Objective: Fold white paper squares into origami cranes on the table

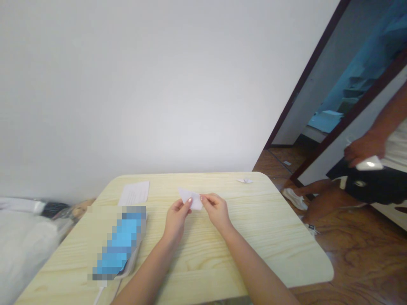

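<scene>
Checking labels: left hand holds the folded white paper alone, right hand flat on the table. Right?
No. The head view shows the right hand raised, also pinching the folded white paper beside the left hand, not flat on the table.

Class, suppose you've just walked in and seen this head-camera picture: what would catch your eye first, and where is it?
The eye goes first to the left hand and right hand pinching a folded white paper at the middle of a pale wooden table. Next comes a pixelated blue patch at the table's lower left. At the far right, a standing person's hand grips a white object.
</scene>
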A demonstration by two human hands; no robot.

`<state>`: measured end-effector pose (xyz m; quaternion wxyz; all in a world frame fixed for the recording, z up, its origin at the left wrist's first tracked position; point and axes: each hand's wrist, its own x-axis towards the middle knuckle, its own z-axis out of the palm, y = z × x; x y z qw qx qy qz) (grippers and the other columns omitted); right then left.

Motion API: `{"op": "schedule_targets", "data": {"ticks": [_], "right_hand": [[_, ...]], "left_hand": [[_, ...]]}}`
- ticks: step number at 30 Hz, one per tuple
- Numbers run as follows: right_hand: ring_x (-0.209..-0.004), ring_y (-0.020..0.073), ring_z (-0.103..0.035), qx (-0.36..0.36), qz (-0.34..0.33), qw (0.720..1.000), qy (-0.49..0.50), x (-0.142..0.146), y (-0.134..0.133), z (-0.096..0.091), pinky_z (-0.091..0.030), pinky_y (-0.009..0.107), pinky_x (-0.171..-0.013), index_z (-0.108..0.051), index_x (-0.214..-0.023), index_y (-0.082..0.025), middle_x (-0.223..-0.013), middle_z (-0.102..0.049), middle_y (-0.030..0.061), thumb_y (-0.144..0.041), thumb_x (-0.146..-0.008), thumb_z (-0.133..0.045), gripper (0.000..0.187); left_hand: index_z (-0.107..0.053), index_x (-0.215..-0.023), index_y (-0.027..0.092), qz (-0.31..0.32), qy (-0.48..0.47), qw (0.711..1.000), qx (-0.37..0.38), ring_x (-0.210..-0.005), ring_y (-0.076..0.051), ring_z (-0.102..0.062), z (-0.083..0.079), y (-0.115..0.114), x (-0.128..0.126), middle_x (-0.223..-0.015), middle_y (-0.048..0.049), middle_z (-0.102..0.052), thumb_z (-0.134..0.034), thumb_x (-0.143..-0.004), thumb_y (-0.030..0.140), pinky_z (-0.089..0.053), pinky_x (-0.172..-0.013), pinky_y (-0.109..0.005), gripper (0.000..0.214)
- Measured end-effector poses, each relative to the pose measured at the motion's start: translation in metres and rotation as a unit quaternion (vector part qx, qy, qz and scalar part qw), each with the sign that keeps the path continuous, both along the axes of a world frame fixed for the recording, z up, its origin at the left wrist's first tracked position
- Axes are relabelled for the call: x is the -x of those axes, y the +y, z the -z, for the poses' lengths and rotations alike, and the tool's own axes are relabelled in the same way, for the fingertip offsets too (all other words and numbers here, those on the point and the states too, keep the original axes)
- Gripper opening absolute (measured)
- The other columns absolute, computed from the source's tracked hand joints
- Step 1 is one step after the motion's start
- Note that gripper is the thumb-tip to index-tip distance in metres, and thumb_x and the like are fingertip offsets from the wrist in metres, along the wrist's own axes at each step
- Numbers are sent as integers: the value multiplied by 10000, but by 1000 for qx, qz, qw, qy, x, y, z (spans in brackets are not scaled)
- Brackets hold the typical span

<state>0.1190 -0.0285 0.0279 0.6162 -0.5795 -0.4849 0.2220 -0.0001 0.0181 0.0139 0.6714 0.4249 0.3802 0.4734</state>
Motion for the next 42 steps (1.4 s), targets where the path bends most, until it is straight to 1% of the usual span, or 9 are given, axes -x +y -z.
{"op": "schedule_targets", "data": {"ticks": [4, 8, 12, 15, 20, 26, 32, 38, 42], "right_hand": [[-653, 169, -596, 42, -11, 997, 69, -2, 5, 6, -488, 287, -601, -672, -799, -161, -738, -669, 52, -345, -715, -585, 220], [-608, 152, -579, 34, 8, 995, 99, -8, 8, 10, -471, 264, -568, -648, -756, -146, -678, -652, 37, -345, -719, -575, 216], [-621, 153, -581, 29, 23, 992, 124, -12, 10, 10, -470, 262, -567, -631, -766, -147, -692, -648, 38, -355, -710, -579, 223], [-617, 151, -577, 36, 19, 992, 122, -13, 10, 9, -466, 257, -551, -625, -770, -151, -692, -643, 37, -365, -702, -582, 229], [-561, 116, -542, 52, -31, 992, 115, -8, 11, 11, -430, 215, -490, -575, -796, -158, -659, -611, 4, -331, -668, -607, 218], [-583, 118, -564, 92, -65, 985, 130, 0, 9, 11, -437, 214, -515, -489, -905, -175, -691, -609, -19, -241, -585, -667, 373], [-571, 114, -567, 105, -85, 982, 134, 0, 5, 5, -443, 210, -510, -468, -902, -181, -676, -598, -35, -215, -580, -666, 380], [-502, 97, -540, 119, -98, 977, 146, 0, 6, 1, -422, 191, -445, -469, -897, -174, -630, -587, -43, -189, -571, -654, 375], [-445, 84, -508, 167, -143, 969, 116, -11, 8, 6, -392, 185, -421, -473, -924, -160, -585, -592, -41, -200, -592, -645, 377]], "left_hand": [[-660, -798, 140, -8, 15, 1000, -21, -569, -94, -514, 2, 1, 1, -699, -26, -645, -698, -597, 365, -378, -514, -183, 303], [-624, -905, 153, 3, -8, 1000, -14, -652, -122, -557, 1, 0, 1, -780, -41, -647, -705, -591, 351, -423, -558, -207, 379], [-646, -791, 137, 28, 19, 999, 1, -672, -139, -562, -4, -3, 1, -714, -43, -634, -699, -586, 373, -428, -567, -219, 317], [-650, -740, 140, 11, 40, 999, -1, -634, -132, -552, -8, -3, 1, -662, -27, -625, -708, -557, 382, -409, -547, -212, 309], [-634, -694, 156, -19, 73, 996, -46, -506, -96, -494, -5, -1, 1, -552, 19, -583, -701, -559, 392, -369, -498, -202, 280], [-627, -687, 162, -15, 102, 990, -92, -459, -87, -452, -2, 0, 2, -513, 34, -549, -693, -579, 403, -335, -472, -199, 272], [-616, -657, 166, 9, 104, 990, -99, -434, -86, -426, -8, -2, 1, -479, 43, -525, -690, -586, 389, -317, -453, -200, 245], [-616, -657, 164, 0, 116, 989, -95, -418, -80, -415, -7, -1, 1, -486, 36, -541, -666, -610, 381, -305, -438, -195, 227], [-601, -664, 150, -22, 142, 986, -84, -392, -72, -385, -4, 0, 0, -438, 58, -489, -630, -635, 402, -284, -416, -189, 255]]}}
